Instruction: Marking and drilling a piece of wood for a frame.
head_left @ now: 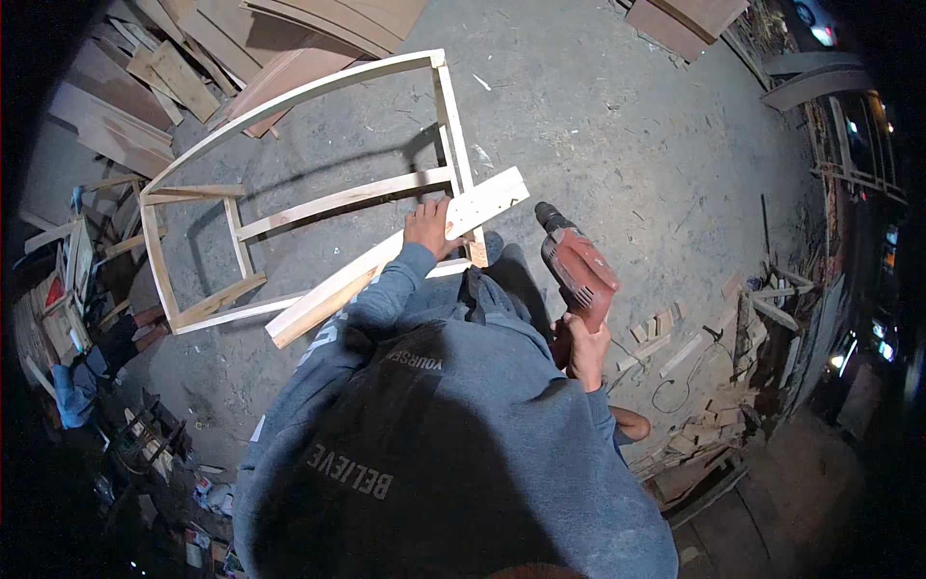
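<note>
My left hand [429, 230] is closed around a thick, pale wooden beam [338, 288]. The beam slants across the near side of a wooden frame [338, 200], its upper right end over one corner of the frame. That frame is built of light timber strips, with one long curved side away from me. My right hand [586, 347] grips the handle of a red power drill [579, 265]. The drill's black chuck points up and left, a short way from the beam's end, and apart from it. No bit can be made out at the chuck.
Wood sheets [289, 77] lie stacked beyond the frame, with more boards [116, 125] at far left. A person in blue [72, 391] is low at the left edge. Wood offcuts [709, 425] and a thin cable [666, 396] lie on the concrete floor [617, 125] at right.
</note>
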{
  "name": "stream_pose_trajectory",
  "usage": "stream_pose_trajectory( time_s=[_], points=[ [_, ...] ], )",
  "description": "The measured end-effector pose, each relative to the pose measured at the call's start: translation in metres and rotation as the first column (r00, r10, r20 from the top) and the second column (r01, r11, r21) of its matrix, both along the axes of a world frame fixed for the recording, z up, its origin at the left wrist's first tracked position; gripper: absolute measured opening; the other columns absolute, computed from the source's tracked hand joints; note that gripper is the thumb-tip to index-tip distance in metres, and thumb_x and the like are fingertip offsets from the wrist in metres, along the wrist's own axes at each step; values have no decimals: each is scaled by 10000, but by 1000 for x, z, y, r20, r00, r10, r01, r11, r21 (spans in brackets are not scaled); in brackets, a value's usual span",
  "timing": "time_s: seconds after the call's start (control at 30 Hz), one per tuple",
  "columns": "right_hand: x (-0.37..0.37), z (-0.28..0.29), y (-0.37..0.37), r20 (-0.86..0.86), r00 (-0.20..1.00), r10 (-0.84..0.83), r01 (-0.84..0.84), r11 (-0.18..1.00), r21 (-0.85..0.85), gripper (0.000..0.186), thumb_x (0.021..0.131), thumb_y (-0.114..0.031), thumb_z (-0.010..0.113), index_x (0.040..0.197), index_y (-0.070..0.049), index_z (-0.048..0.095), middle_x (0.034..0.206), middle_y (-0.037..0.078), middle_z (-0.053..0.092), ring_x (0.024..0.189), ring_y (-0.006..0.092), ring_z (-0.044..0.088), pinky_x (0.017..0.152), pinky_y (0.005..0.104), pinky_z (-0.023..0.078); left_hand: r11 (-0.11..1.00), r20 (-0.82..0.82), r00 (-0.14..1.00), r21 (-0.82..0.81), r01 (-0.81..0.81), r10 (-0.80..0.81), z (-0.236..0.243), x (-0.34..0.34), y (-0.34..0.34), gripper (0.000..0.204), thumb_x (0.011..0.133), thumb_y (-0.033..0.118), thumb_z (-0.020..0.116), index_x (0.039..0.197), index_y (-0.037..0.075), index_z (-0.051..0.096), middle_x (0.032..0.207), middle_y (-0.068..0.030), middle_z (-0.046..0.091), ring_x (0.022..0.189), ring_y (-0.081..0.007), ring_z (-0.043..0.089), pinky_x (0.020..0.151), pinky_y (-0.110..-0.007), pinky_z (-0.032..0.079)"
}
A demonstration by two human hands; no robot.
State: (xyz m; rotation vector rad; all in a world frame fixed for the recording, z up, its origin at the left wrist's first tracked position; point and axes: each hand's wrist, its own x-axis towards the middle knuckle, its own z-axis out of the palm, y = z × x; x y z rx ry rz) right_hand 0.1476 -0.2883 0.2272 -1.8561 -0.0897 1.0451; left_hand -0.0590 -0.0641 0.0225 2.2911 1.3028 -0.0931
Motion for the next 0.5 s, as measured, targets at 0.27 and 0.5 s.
stream_pose_trajectory(
  time_s=[0.27,0.5],
  points=[
    [-29,18,8,354,904,238,-239,970,-42,336,801,-85,770,1089,63,682,951,95,739,898,152,675,797,326,531,945,337,885,-164,-282,322,25,15,9,790,811,484,832,1394,53,520,1363,-206,553,1271,-372,531,1064,-481,437],
    [20,15,26,768,291,570,-766,619,-170,850,667,-156,869,1432,8,536,1097,253,709,949,435,703,807,471,571,-271,-158,255,-818,507,954,102,95,13,459,995,429,687,1247,64,572,953,-133,680,865,-221,678,877,-402,582]
  ],
)
